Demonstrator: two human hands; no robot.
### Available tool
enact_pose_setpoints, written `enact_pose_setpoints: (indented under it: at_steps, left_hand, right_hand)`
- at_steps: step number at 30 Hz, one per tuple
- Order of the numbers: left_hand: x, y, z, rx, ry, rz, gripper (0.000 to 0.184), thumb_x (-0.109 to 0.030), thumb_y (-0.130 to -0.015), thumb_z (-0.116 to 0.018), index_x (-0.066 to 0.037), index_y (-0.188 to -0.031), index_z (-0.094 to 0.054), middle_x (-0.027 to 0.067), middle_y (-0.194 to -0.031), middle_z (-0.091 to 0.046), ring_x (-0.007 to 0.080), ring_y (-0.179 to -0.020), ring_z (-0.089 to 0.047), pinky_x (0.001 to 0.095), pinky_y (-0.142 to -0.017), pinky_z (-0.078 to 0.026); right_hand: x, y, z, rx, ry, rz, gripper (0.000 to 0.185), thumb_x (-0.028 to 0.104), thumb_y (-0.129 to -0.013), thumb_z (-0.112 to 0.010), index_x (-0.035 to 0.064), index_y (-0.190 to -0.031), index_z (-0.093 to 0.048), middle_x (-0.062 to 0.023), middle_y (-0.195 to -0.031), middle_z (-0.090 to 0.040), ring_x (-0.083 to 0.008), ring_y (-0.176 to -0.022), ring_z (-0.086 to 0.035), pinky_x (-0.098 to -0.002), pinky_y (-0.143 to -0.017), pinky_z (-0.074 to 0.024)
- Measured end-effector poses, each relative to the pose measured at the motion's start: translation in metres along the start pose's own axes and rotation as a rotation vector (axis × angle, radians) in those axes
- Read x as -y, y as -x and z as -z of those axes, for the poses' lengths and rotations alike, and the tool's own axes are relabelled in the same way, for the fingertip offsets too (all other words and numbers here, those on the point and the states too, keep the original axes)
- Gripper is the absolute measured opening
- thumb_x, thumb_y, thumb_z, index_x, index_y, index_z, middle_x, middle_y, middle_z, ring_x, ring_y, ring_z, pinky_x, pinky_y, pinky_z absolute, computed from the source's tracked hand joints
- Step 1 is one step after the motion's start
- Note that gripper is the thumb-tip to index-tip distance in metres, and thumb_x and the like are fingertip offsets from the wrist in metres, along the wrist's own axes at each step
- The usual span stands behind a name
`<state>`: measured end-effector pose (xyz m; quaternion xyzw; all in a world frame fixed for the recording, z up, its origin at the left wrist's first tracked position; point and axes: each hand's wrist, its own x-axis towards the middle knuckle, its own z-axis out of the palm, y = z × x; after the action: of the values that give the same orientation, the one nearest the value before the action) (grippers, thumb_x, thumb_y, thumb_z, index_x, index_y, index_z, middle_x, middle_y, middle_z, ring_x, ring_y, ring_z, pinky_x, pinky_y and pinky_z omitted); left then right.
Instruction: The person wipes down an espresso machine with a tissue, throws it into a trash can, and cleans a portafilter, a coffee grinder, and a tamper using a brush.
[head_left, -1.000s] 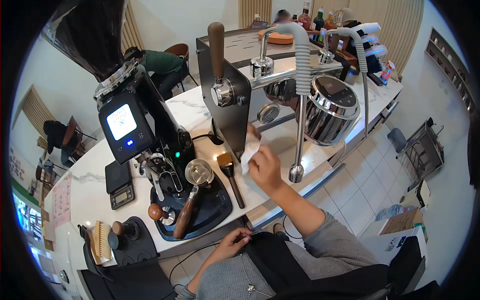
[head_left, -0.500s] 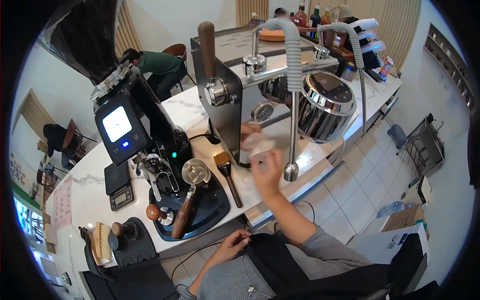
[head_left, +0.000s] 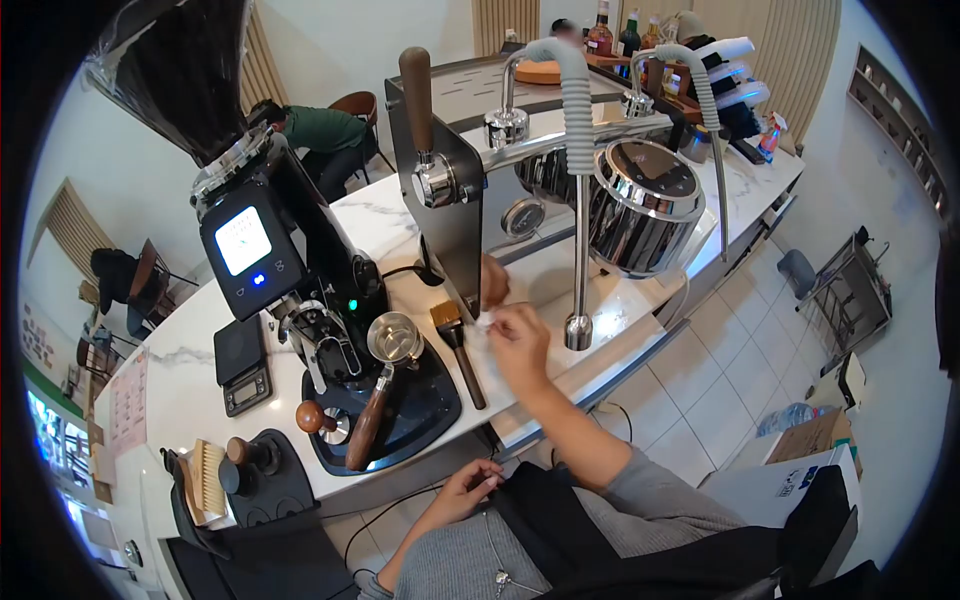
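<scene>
My right hand [head_left: 521, 340] is raised over the counter by the espresso machine's near corner, its fingers pinched on a small white wad [head_left: 486, 319], perhaps tissue or cloth. What looks like the hand's reflection shows in the machine's shiny surface beside it. Low in front of my body, my left hand [head_left: 468, 487] is loosely closed, with nothing visible in it. Left of the right hand lies a brush [head_left: 460, 355] with a dark handle. A portafilter [head_left: 375, 400] with a wooden handle rests on the black mat [head_left: 425, 425], beside a wooden-knobbed tamper [head_left: 322, 420].
The espresso machine [head_left: 440, 235] has a steam wand [head_left: 580, 260] hanging right of my right hand. A coffee grinder [head_left: 290, 250] stands behind the portafilter. Further left are a scale [head_left: 245, 375] and a wooden brush [head_left: 208, 475]. Other people sit in the background.
My right hand has moved slightly toward the brush and down. The white wad, blurred and larger before, now shows only as a small bit at the fingertips. My left hand has stayed put.
</scene>
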<state>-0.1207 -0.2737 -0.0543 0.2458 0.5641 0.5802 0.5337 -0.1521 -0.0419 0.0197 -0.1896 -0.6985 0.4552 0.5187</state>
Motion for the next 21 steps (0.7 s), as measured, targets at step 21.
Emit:
enact_pose_setpoints:
  at_steps: [21]
  left_hand:
    - [-0.003,0.004,-0.015,-0.048,-0.012,-0.026,0.018,-0.009,-0.088,-0.051,-0.001,-0.104,-0.05,0.0044,-0.091,-0.055,0.0111,-0.088,-0.052,0.0245,-0.081,-0.043]
  right_hand:
    - [-0.069,-0.042,0.025,-0.433,-0.182,-0.025,0.014,-0.001,-0.077,-0.056,0.0047,-0.088,-0.05,-0.0035,-0.083,-0.053,-0.014,-0.073,-0.051,-0.0242,-0.065,-0.0429]
